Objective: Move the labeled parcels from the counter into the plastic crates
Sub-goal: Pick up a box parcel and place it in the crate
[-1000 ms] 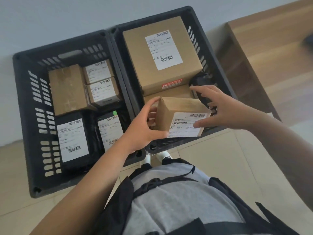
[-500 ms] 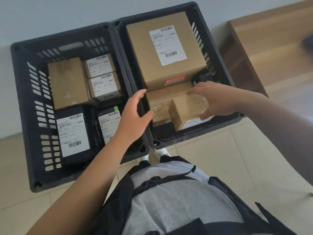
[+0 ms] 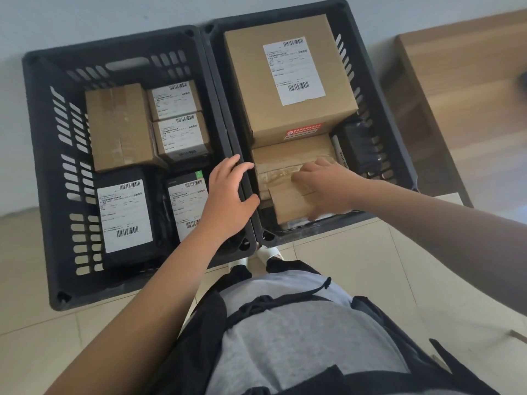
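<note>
r hand (image 3: 325,186) reaches into r crate (image 3: 399,155), palm down, fingers closed round the small brown parcel (image 3: 291,205) at the crate's near end. l hand (image 3: 228,198) rests on the crates' shared rim, fingers loose, holding nothing. big box (image 3: 288,78) behind has white barcode label; text too small to read.

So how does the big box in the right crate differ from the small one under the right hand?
The big box is far larger, and its white barcode label faces up; the small box shows only plain cardboard. The big box stands untouched at the far end, while the right hand rests on the small box at the near end. Both are brown cardboard.
</note>
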Tool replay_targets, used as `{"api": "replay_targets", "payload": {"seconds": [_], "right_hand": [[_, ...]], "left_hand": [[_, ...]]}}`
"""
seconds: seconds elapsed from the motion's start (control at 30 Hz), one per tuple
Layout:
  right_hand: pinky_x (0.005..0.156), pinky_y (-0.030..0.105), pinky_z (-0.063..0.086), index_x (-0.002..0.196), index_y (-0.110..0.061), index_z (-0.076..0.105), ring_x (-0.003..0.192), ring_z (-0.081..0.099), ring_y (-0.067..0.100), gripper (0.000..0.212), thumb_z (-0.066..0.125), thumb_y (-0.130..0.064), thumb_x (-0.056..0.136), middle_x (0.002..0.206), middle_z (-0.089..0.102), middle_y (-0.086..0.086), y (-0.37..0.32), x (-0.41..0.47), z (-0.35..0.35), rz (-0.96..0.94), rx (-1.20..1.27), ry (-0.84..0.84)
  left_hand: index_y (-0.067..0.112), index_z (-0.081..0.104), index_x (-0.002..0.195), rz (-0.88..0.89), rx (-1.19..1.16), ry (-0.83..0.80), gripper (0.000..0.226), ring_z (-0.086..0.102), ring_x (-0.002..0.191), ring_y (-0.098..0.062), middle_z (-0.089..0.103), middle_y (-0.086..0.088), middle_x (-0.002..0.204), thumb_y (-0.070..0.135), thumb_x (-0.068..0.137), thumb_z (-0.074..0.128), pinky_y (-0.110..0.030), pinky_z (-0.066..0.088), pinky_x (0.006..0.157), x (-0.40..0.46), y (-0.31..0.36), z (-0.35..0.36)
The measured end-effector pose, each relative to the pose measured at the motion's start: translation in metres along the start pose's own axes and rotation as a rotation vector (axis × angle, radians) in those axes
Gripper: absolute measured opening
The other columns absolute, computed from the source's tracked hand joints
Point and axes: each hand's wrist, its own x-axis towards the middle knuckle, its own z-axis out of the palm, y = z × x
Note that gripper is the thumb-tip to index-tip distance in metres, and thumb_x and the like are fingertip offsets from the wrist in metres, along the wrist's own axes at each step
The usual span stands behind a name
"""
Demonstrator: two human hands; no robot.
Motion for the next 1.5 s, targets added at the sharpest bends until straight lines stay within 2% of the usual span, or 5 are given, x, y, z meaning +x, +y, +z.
{"api": "replay_targets", "payload": {"seconds": [0.6,0.9,1.03,1.2,1.5], "right_hand": [[0.111,0.046,0.043,0.154,-0.024,0.039,0.136,0.038,0.027,0.092,0.083,-0.048,0.077,0.148,0.045,0.001,0.008,-0.014,0.008,0.014,0.098,0.077],[0.08,0.019,0.048,0.134,-0.029,0.064,0.114,0.066,0.015,0.048,0.078,-0.024,0.089,0.113,0.068,-0.019,0.048,0.007,-0.022,0.15,0.891,0.021],[0.081,0.029,0.06,0.123,-0.021,0.071,0.106,0.071,0.016,0.029,0.073,-0.022,0.094,0.106,0.076,-0.01,0.051,0.035,-0.005,0.261,1.129,0.138],[0.107,0.05,0.053,0.149,-0.017,0.05,0.126,0.061,0.025,0.068,0.079,-0.037,0.09,0.141,0.061,0.004,0.038,0.044,0.015,0.536,1.261,0.527],[0.112,0.055,0.048,0.16,-0.031,0.023,0.132,0.058,0.024,0.1,0.087,-0.023,0.084,0.15,0.057,-0.001,0.019,0.039,0.034,0.413,1.316,0.422]], "left_hand": [[0.027,0.053,0.146,-0.002,-0.014,-0.011,0.055,0.008,0.156,-0.012,0.023,0.006,0.169,0.013,0.095,0.068,-0.042,0.015,0.125,0.002,-0.004,0.004],[0.032,0.057,0.14,-0.013,-0.008,-0.008,0.051,0.007,0.155,-0.01,0.021,0.008,0.169,0.018,0.093,0.071,-0.046,0.015,0.125,0.006,-0.006,0.008],[0.034,0.058,0.138,-0.01,0.016,-0.008,0.049,0.007,0.155,-0.011,0.02,0.009,0.17,0.018,0.094,0.071,-0.046,0.014,0.125,0.006,-0.011,0.009],[0.035,0.058,0.136,-0.006,0.034,0.003,0.048,0.006,0.156,-0.011,0.019,0.01,0.17,0.018,0.093,0.072,-0.044,0.012,0.123,0.007,-0.014,0.012],[0.035,0.059,0.135,0.008,0.034,-0.005,0.046,0.003,0.154,-0.001,0.015,0.012,0.171,0.017,0.094,0.071,-0.033,0.005,0.113,0.006,-0.017,0.016]]}}
